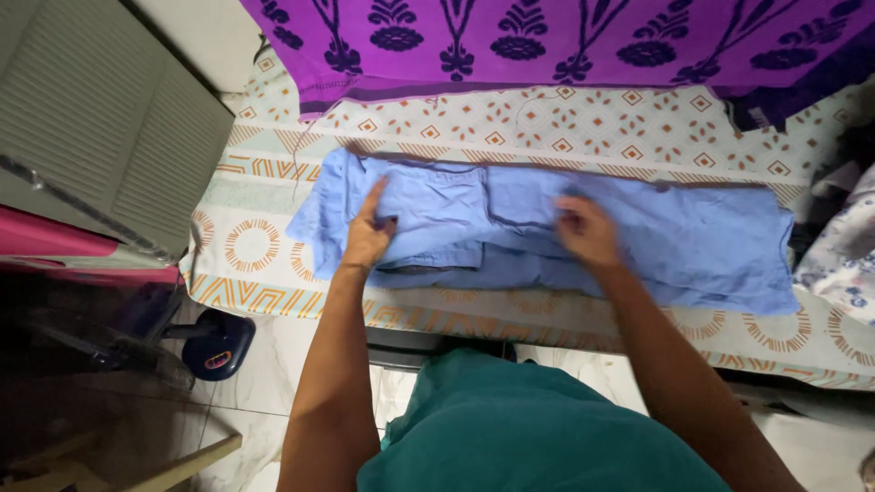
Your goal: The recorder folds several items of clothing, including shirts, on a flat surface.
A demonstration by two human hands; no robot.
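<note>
At the far left stands a pale slatted cabinet [109, 118], with a pink edge [55, 239] below it. Near it, on the tiled floor [283, 364], sits a dark blue appliance [217, 344].

A bed with a patterned sheet [264, 246], cream with orange shapes, runs across the middle of the scene. On it lies a light blue garment [674, 241], folded into a long band that stretches from left of centre to near the right edge.

The left hand [366, 235] rests flat on the left part of the garment, palm down. Its forefinger points away from the person and the other fingers are curled a little against the cloth. It grips nothing that can be seen.

The right hand [588, 232] lies on the middle of the garment, well apart from the left hand. Its fingers are bent down onto the cloth; whether they pinch a fold cannot be told, as the hand is blurred.

Along the far side of the bed lies a purple cloth [547, 41] with a dark pattern. At the right edge a flowered fabric [848, 260] touches the sheet. Nearest the camera is the person's green shirt [519, 428].
</note>
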